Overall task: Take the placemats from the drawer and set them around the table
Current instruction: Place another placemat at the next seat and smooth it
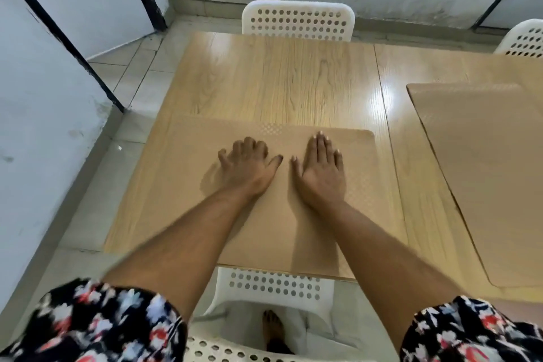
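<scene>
One wooden table [288,76] carries two tan placemats: the near placemat [188,185] lies at the person's edge, the second placemat [487,173] to its right, apart. Three white perforated chairs [298,20] show around it. The left hand [248,166] presses the near mat with fingers curled, holding nothing; the right hand [321,172] lies flat, fingers together, also empty.

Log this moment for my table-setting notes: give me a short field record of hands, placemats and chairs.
left hand: palm down on the near placemat, fingers curled
right hand: flat on the same mat, fingers spread
near placemat: lying flat at the table's near edge
second placemat: flat on the table to the right, untouched
table: light wood
chairs: white perforated, far chair, near chair
</scene>
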